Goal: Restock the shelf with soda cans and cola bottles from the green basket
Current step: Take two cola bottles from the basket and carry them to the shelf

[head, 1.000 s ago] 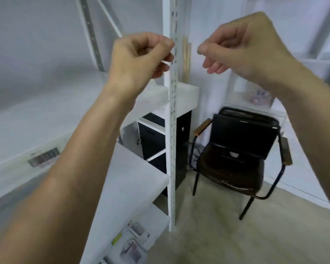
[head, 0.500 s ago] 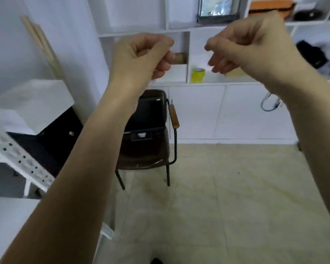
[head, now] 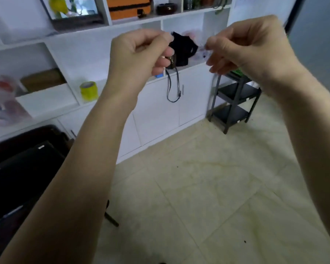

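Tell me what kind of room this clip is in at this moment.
Probably an office or storage room, not a shop floor. White wall shelving with cabinet doors below holds odds and ends: a yellow tape roll and an orange box. A small black rack stands on the pale tile floor.

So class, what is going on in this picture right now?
A person holds both hands up in front of them. The left hand and right hand have curled fingers and hold nothing that can be seen. Behind them are white shelves with a yellow tape roll, and a dark rack stands on the floor. No cans or bottles are in view, so restocking is not under way here.
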